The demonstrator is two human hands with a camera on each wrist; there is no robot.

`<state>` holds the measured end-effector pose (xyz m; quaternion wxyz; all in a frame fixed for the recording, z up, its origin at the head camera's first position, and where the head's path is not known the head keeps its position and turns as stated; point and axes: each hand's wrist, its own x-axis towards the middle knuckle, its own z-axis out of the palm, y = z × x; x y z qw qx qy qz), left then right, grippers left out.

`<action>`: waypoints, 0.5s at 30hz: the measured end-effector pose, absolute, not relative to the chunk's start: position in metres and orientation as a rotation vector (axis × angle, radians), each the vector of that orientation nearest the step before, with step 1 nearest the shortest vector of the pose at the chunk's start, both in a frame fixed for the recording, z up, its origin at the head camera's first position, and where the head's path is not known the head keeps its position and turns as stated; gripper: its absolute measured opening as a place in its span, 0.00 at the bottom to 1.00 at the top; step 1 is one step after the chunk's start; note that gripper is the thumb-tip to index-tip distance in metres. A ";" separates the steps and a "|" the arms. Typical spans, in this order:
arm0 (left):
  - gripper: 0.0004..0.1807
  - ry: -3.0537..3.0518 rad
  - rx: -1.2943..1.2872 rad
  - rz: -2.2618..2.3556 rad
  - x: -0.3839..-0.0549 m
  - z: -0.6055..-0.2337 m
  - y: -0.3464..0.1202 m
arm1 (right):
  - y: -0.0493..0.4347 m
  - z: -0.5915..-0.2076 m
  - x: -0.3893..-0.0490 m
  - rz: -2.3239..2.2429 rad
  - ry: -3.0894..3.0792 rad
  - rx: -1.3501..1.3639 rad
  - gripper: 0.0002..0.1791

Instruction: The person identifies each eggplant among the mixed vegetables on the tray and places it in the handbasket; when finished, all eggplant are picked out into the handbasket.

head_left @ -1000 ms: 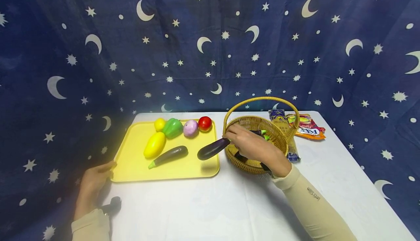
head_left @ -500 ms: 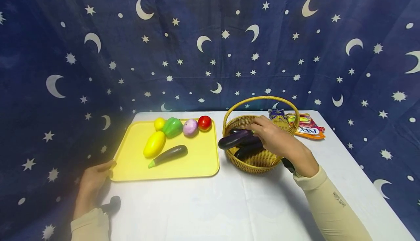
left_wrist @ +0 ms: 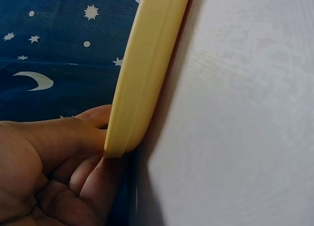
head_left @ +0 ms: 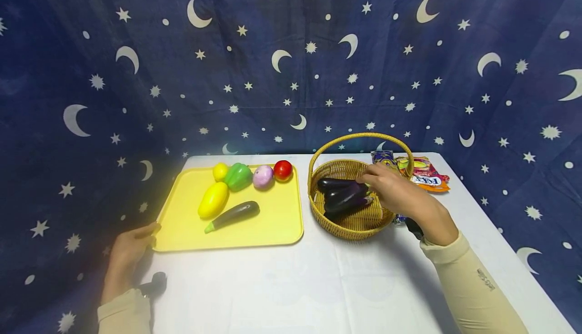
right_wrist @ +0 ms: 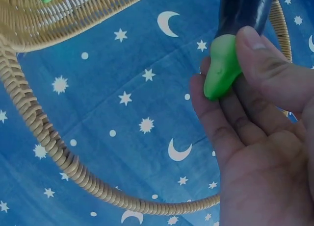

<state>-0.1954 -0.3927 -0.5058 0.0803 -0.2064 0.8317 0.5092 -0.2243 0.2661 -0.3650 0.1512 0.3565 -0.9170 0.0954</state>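
Note:
My right hand is over the wicker basket, pinching an eggplant near its green stem end between thumb and fingers. Other dark eggplants lie in the basket beside it, partly overlapping in the head view. At the near left corner of the yellow tray, my left hand grips the rim; the left wrist view has the thumb and fingers at the tray's edge. One more eggplant rests on the tray, its green end toward the front left.
Also on the tray are a lemon, a green bell pepper, a purple onion-like ball, a tomato and a yellow mango-like fruit. The basket's tall handle arches overhead. Food packets lie behind it at right.
My right hand has carried the eggplant rightward from beside the tray and lowered it among the others in the basket. My left hand has stayed on the tray corner.

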 end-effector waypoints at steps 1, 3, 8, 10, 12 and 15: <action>0.35 2.493 -0.613 1.525 -0.196 -0.506 -0.393 | 0.267 -0.366 -0.224 0.266 -2.638 1.025 0.19; 0.34 2.497 -0.603 1.524 -0.196 -0.507 -0.393 | 0.269 -0.366 -0.224 0.247 -2.654 1.022 0.19; 0.35 2.489 -0.599 1.528 -0.194 -0.508 -0.394 | 0.270 -0.365 -0.224 0.200 -2.724 1.017 0.22; 0.35 2.494 -0.604 1.537 -0.194 -0.508 -0.394 | 0.269 -0.365 -0.225 0.184 -2.744 1.023 0.25; 0.35 2.496 -0.610 1.539 -0.194 -0.507 -0.393 | 0.268 -0.366 -0.225 0.170 -2.766 1.020 0.27; 0.35 2.500 -0.606 1.531 -0.194 -0.507 -0.393 | 0.265 -0.369 -0.224 0.154 -2.815 1.007 0.28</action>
